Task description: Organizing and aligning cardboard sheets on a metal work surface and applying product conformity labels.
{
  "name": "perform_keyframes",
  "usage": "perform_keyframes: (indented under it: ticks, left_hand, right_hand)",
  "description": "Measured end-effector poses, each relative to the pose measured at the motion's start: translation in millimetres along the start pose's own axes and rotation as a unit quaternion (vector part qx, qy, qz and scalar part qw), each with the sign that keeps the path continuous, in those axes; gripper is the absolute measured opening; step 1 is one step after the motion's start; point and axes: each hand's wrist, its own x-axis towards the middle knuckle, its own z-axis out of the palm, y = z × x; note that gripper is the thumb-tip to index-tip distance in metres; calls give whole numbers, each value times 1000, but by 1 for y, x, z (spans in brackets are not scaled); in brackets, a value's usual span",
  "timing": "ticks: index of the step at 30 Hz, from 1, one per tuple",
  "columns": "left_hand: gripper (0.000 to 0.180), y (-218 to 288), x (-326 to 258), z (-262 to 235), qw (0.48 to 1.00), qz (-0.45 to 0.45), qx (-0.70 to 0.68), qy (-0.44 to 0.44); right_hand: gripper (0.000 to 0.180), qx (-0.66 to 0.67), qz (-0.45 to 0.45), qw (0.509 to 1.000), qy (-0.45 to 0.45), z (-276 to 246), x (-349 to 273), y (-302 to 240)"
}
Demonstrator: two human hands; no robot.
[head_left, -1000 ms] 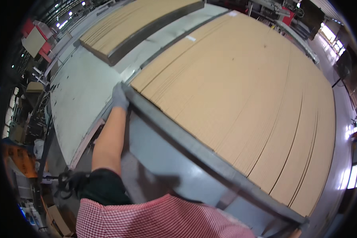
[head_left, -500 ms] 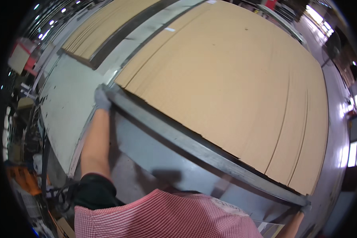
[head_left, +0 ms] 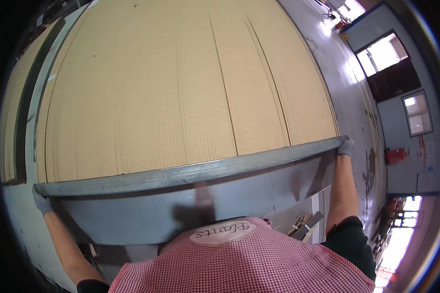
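A long grey metal bar (head_left: 195, 175) runs along the near edge of a wide stack of brown cardboard sheets (head_left: 146, 97). My left hand (head_left: 42, 199), in a grey glove, grips the bar's left end. At its right end, slightly farther away, my right hand (head_left: 346, 147) holds on in a matching glove. Both arms are stretched wide apart, and some fingers are hidden behind the bar. Below the bar a smooth grey panel (head_left: 146, 215) faces me, with shadows across it. Creases run lengthwise over the top sheet.
Another cardboard stack (head_left: 10, 122) lies at the left, past a narrow pale strip. On the right stretches a shiny grey floor (head_left: 354, 117) beside a wall (head_left: 401, 132) with windows and a red fire extinguisher (head_left: 396, 155). Thin offcuts (head_left: 302, 225) lie low, near my right elbow.
My view has swung right, so the bar now lies nearly level across it and the right-hand wall shows. Both hands stay on the bar's ends.
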Motion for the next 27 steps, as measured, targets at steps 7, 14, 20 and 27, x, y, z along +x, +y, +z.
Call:
perform_keyframes:
  ticks: [7,14,20,27]
  left_hand:
    - [64,-51,-92,-66,995,-14,-94,32]
    - [55,11,-120,-97,721,-328,-611,-15]
    - [70,90,-125,-141,646,-444,-619,-52]
    - [64,61,-163,-97,841,-320,-434,51]
  right_hand:
    - [39,93,91,989,68,-11,-86,10]
    - [30,8,3,999,50,-43,-106,24]
    - [28,-243,-290,925,-33,-3,-114,-36]
    - [35,-79,-79,975,-195,48,-109,-49]
